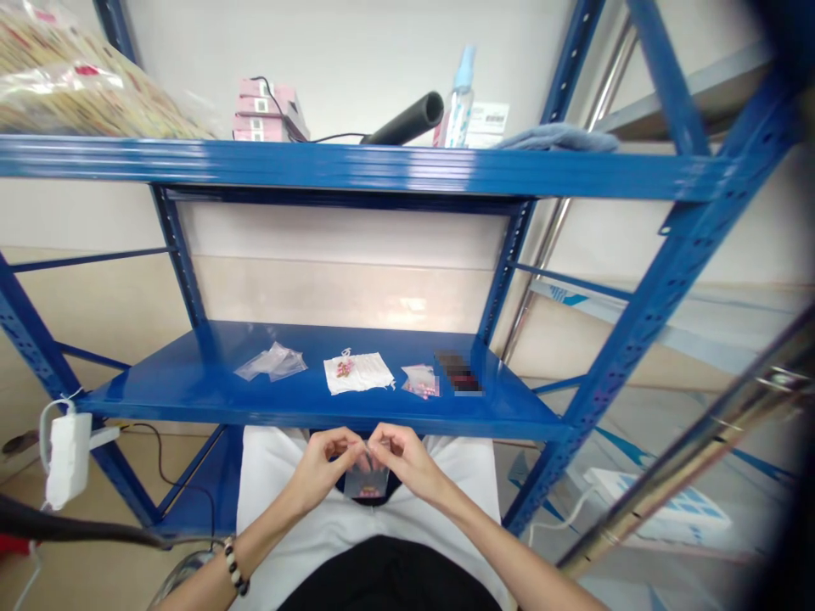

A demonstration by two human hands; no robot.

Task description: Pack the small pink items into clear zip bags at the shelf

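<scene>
Between my two hands, just in front of the shelf's near edge, hangs a small clear plastic bag [368, 486] with a few pink and yellowish bits at its bottom. My left hand [332, 456] pinches the bag's top on one side, and my right hand [405, 456] pinches it on the other. On the blue shelf [267, 407] beyond lies a white cloth pouch [369, 373] with a small heap of pink beads [345, 367] on it. To its right is another clear bag [420, 381] with pink beads inside. Several flat clear bags [273, 362] lie at the left.
A dark, pixelated object [459, 372] lies at the shelf's right. The upper shelf [356, 165] carries pink boxes [264, 114], a black tube [407, 119], a spray bottle [459, 102] and a blue cloth [560, 137]. A white power strip [69, 458] hangs at the left post.
</scene>
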